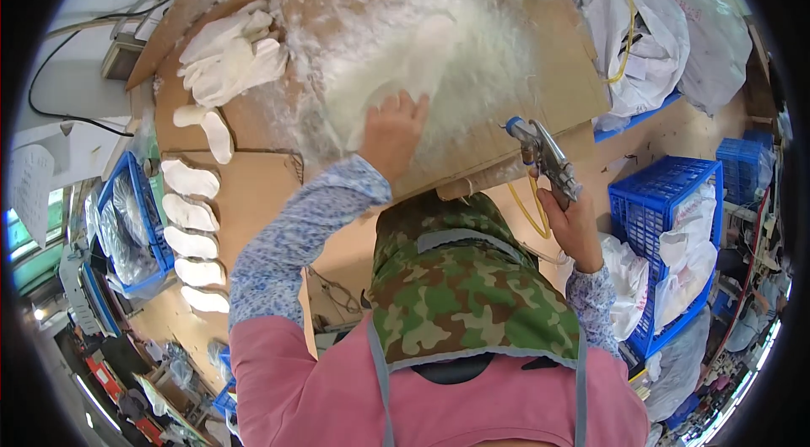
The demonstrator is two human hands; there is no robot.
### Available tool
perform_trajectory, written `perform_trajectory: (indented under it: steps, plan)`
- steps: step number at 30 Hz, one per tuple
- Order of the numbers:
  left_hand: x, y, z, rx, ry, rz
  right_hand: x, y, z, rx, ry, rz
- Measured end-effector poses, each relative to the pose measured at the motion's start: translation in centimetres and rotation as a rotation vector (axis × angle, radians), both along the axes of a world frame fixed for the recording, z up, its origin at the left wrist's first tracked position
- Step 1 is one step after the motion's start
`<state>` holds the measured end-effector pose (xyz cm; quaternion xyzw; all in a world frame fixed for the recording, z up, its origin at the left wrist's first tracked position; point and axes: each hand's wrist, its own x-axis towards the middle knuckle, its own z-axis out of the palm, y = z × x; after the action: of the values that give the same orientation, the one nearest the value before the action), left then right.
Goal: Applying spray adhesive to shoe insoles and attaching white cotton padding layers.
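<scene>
My right hand [574,227] grips the handle of a metal spray gun [544,151] with a blue part at its tip and a yellow hose. The gun's nozzle end points left, over the near right edge of a brown cardboard sheet [557,92]. My left hand [394,133] is stretched over the sheet with its fingers apart, low over the part coated in white. Beyond the fingertips lies a pale, sole-shaped piece [429,46], its outline blurred into the white coating. Whether my fingers touch anything there, I cannot tell.
Several white sole-shaped pieces [192,243] lie in a column at the left, beside a pile of white pieces [232,59]. A blue crate [645,202] with white bags stands at the right; another blue crate [152,236] is at the left. Large white sacks [641,33] fill the far right.
</scene>
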<state>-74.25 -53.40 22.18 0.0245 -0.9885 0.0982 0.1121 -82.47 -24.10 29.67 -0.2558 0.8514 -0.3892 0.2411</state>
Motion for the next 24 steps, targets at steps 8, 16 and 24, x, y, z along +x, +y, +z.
perform_trajectory:
  steps: [8,16,24]
  plan:
    - [5.0,3.2,-2.9,0.537,-0.223,0.127,-1.0,-0.3,-0.5,-0.040,-0.004,0.059]
    - [-6.9,4.2,-6.0,0.384,0.406,0.190,-2.9,-2.7,1.5,-0.035,-0.127,-0.037]
    - [-3.0,8.8,-6.0,1.093,0.045,-0.335,-3.1,-1.7,0.3,-0.249,-0.108,-0.111]
